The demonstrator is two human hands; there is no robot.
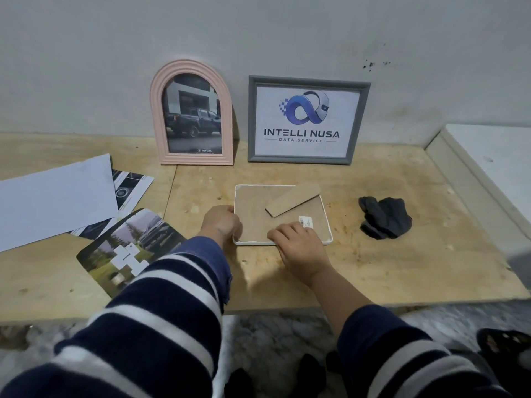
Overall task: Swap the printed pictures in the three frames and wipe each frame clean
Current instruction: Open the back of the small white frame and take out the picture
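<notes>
Head view: we see the white frame (327, 225) lying face down on the plywood table (373, 268), brown backing board up, its cardboard stand leg (293, 204) flapped across the back. Left hand (221, 224) grips the frame's left edge, fingers curled round the rim. Right hand (298, 239) lies on the near edge of the backing; fingers bent, tips pressing at the board by the rim. We can't tell whether they pinch anything. A small white sticker (306, 221) sits just beyond the right fingertips.

Right of the right hand, well apart: dark cloth (385, 218), crumpled. Beyond both hands, propped against the wall: pink arched frame (192, 112) with a truck photo, and beside it the grey frame (308, 120) with the Intelli Nusa logo print. Left of the left hand: a landscape print (129, 248) partly under the striped sleeve (161, 297), with white paper sheets (54, 199) and more prints (130, 186) further out.
</notes>
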